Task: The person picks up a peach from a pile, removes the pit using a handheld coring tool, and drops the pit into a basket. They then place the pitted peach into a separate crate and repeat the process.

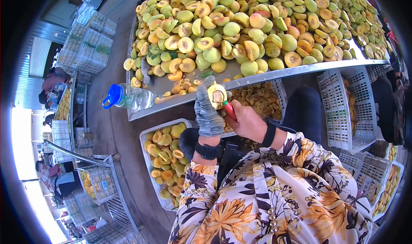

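Note:
In a grey knitted glove, my left hand [207, 111] is closed around a peach half [217, 95], cut face towards me with the brown pit area showing. My bare right hand [246, 121] grips a small red-handled pitting tool [229, 110] with a green collar. The tool's tip meets the peach half at its lower right; its exact shape is hidden. Both hands are over the near edge of a metal table [180, 101] heaped with halved peaches [240, 33]. Below my left wrist stands a white crate [143, 137] of peach halves.
A clear bottle with a blue cap [128, 96] lies at the table's left corner. Under the table is a crate of small brown pieces [257, 99]. White crates [349, 111] stand to the right. Stacked crates [92, 42] and other people [56, 78] are at the left.

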`<action>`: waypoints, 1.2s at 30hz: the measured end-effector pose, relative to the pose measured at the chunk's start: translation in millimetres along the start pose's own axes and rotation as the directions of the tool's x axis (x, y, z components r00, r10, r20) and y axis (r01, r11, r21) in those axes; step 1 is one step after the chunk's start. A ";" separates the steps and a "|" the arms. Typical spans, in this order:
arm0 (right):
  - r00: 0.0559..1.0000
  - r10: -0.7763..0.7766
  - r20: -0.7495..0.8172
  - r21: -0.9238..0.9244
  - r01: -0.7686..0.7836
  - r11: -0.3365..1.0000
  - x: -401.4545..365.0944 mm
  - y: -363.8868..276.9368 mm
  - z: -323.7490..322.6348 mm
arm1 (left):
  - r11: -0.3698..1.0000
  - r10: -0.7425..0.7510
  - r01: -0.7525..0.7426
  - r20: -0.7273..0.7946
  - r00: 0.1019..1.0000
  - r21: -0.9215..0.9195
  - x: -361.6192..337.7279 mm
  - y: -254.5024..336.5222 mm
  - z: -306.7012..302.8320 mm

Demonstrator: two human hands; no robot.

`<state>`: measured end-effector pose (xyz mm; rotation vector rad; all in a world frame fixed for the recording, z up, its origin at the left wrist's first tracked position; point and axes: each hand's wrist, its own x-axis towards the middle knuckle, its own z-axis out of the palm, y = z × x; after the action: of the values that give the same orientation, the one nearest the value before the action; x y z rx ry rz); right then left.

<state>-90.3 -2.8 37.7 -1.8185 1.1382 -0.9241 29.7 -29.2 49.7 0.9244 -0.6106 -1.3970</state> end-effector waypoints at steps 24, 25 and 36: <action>0.969 0.057 0.238 0.006 -0.061 0.998 -14.9 -4.7 -14.6 | 0.993 -0.096 0.092 0.038 0.995 0.078 -0.2 -5.7 -24.4; 0.970 0.061 0.236 0.003 -0.064 0.998 -16.0 -2.7 -14.9 | 0.993 -0.099 0.095 0.042 0.994 0.076 0.0 -2.0 -22.3; 0.658 0.188 0.729 0.382 -0.620 0.686 -8.7 -11.2 -25.8 | 0.981 -0.159 0.132 0.197 0.967 0.140 3.3 -3.9 -35.4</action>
<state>-111.7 2.5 57.2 -1.0804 0.6503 -0.2512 57.1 -25.7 27.1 0.9451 -0.8090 -1.6152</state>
